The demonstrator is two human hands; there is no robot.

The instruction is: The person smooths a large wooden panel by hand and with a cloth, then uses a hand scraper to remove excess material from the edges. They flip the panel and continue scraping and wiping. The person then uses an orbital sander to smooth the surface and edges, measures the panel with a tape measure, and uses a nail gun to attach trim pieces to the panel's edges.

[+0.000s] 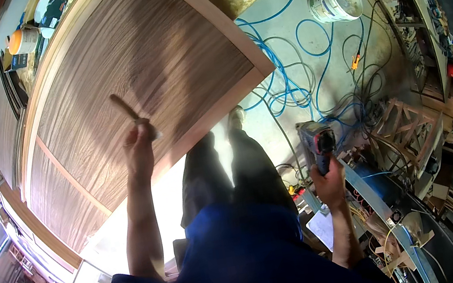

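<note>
My left hand (139,142) is closed around a stick-shaped tool with a brown handle (123,105). Its other end is partly hidden by my fingers, and I cannot make out the kind. It is over a large wood-grain panel (178,60) with a paler wooden border. Off to the right, clear of the panel, my right hand (329,177) grips a dark, pistol-shaped power tool (317,139) with red marks. Whether that is a drill or a nail gun, I cannot tell.
Blue hoses (289,87) and dark cables lie coiled on the floor right of the panel. Beyond them stands a white bucket (339,0). A slatted wooden frame (407,124) and a cluttered bench (392,234) are at my right. An orange-topped tub (23,41) sits at the far left.
</note>
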